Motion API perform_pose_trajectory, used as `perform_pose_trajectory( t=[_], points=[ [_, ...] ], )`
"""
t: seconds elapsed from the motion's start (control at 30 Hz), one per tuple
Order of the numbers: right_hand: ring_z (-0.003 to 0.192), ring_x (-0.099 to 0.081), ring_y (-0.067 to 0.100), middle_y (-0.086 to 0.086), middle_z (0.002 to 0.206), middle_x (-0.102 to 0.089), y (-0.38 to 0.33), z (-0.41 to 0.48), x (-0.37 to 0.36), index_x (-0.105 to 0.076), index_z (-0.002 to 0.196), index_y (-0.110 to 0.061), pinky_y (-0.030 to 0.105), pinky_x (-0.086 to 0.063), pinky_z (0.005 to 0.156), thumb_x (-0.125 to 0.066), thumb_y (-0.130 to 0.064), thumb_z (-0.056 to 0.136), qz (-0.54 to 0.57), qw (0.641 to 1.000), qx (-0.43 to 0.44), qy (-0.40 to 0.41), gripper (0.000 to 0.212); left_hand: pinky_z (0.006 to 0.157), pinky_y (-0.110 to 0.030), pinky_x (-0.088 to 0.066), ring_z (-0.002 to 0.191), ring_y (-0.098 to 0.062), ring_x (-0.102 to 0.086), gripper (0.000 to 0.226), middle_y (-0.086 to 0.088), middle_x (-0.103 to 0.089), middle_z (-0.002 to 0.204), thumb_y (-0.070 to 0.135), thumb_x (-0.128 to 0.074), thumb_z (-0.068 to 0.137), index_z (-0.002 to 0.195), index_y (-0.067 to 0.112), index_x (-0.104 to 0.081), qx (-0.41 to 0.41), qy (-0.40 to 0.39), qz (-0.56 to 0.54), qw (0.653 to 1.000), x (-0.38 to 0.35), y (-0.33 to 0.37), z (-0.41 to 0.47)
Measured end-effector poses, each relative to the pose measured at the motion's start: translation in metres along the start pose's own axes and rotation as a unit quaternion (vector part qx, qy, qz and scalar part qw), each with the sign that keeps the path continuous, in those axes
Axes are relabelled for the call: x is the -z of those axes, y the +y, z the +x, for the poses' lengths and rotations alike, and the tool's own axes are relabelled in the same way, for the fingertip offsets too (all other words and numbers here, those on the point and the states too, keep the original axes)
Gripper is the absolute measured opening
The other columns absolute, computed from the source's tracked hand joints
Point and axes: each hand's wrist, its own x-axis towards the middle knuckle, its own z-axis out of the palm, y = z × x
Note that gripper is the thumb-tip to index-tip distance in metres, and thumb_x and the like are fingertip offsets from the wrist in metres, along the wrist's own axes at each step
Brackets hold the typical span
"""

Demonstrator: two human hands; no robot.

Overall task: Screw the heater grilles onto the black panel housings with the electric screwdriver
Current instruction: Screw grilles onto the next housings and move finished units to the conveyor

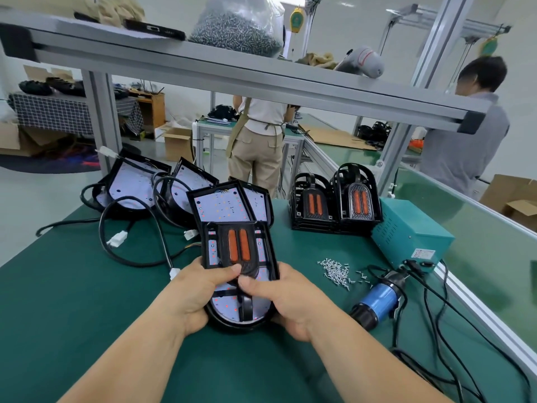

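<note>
Two-handed, gripped the black panel housing (pixel 232 308) low over the table (pixel 87 286) with left hand (pixel 197 292) and right hand (pixel 287 301), thumbs seating the heater grille (pixel 238 248). Judged next: fetching screws (pixel 337 270) and electric screwdriver (pixel 377 301).

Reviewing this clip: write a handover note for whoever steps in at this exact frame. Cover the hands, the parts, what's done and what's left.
Left hand and right hand: both grip the black panel housing at its sides, thumbs pressing on the heater grille laid on it.
Electric screwdriver: lying untouched on the green mat, to the right.
Loose screws: piled beside it.
Spare grilles: stacked at the back right.
More housings: leaning at the back left.
Done: grille placed on this housing.
Left: drive its screws (none visibly in), then do the remaining housings.
</note>
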Motion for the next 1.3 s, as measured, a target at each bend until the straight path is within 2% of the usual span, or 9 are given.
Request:
perform_pose_trajectory(
  t=[0.17,0.33,0.37,0.47,0.63,0.73,0.87,1.2,1.3],
  points=[
    [0.112,-0.066,0.034,0.015,0.12,-0.07,0.009,-0.003,-0.006,-0.05,0.133,-0.004,0.052,-0.05,0.102,-0.081,-0.006,0.081,-0.031,0.999,0.003,0.024,0.061,0.066,-0.045,-0.06,0.082,-0.037,-0.074,0.041,-0.022,-0.074,0.1,0.011,-0.075,0.069,0.109,0.003,-0.069,0.024,0.02,-0.011,0.999,0.002,0.002,0.0],
    [0.1,-0.071,0.019,0.001,0.106,-0.076,-0.001,-0.01,-0.002,-0.071,0.113,-0.017,0.034,-0.055,0.091,-0.078,-0.02,0.086,-0.161,0.986,0.036,-0.007,0.028,0.081,-0.05,-0.058,0.09,-0.04,-0.073,0.028,-0.023,-0.074,0.104,0.004,-0.068,0.085,0.114,0.002,-0.068,0.048,0.024,0.04,0.998,0.003,0.004,0.0],
    [0.091,-0.07,0.014,-0.004,0.099,-0.076,-0.007,-0.013,0.002,-0.074,0.103,-0.019,0.031,-0.055,0.088,-0.078,-0.033,0.085,-0.238,0.97,0.051,0.01,0.023,0.085,-0.052,-0.057,0.092,-0.039,-0.073,0.028,-0.022,-0.074,0.103,0.003,-0.068,0.086,0.114,0.002,-0.067,0.05,0.025,0.051,0.997,0.003,0.005,-0.001],
    [0.063,-0.054,0.014,0.0,0.07,-0.061,-0.03,-0.019,0.035,-0.067,0.083,-0.002,0.033,-0.05,0.071,-0.066,-0.073,0.072,-0.384,0.912,0.059,0.13,0.072,0.093,-0.053,-0.054,0.095,-0.037,-0.072,0.026,-0.018,-0.076,0.101,0.002,-0.068,0.087,0.113,0.005,-0.068,0.049,0.032,0.086,0.995,0.0,0.005,-0.004],
    [0.046,-0.066,0.015,0.004,0.054,-0.067,-0.057,-0.048,0.118,-0.05,0.069,-0.012,0.03,-0.05,0.058,-0.053,-0.069,0.086,-0.494,0.814,0.017,0.306,0.06,0.096,-0.055,-0.052,0.1,-0.036,-0.071,0.028,-0.016,-0.076,0.102,0.005,-0.07,0.088,0.116,0.006,-0.066,0.054,0.043,0.118,0.991,-0.005,0.007,-0.008],
    [0.052,-0.067,0.018,0.005,0.059,-0.067,-0.035,-0.061,0.143,-0.046,0.084,-0.013,0.029,-0.044,0.057,-0.048,-0.073,0.086,-0.527,0.78,-0.051,0.335,0.06,0.098,-0.055,-0.051,0.101,-0.036,-0.07,0.03,-0.016,-0.076,0.103,0.008,-0.071,0.088,0.117,0.005,-0.066,0.055,0.042,0.128,0.989,-0.009,0.008,-0.01],
    [0.082,-0.052,0.027,-0.007,0.08,-0.049,-0.001,-0.059,0.135,-0.033,0.102,-0.016,0.035,-0.041,0.07,-0.058,-0.073,0.081,-0.47,0.799,-0.039,0.372,0.066,0.101,-0.05,-0.05,0.1,-0.032,-0.071,0.022,-0.011,-0.077,0.1,0.022,-0.068,0.092,0.109,0.007,-0.071,0.06,0.03,0.167,0.984,-0.017,0.003,-0.014],
    [0.068,-0.053,0.018,0.004,0.09,-0.056,0.014,-0.065,0.12,-0.026,0.122,-0.017,0.03,-0.04,0.056,-0.077,-0.026,0.075,-0.134,0.852,0.024,0.506,0.069,0.099,-0.052,-0.052,0.101,-0.036,-0.07,0.026,-0.015,-0.075,0.105,0.018,-0.069,0.092,0.114,0.005,-0.068,0.084,0.051,0.21,0.973,-0.021,-0.003,-0.02],
    [0.09,-0.059,0.028,0.01,0.119,-0.053,0.014,-0.072,0.116,-0.016,0.148,-0.032,0.045,-0.053,0.082,-0.078,-0.025,0.073,0.053,0.847,0.077,0.523,0.097,0.091,-0.045,-0.056,0.094,-0.03,-0.073,0.026,-0.01,-0.077,0.1,0.022,-0.07,0.091,0.114,0.01,-0.068,0.07,0.06,0.214,0.972,-0.023,0.001,-0.023]
  ],
)
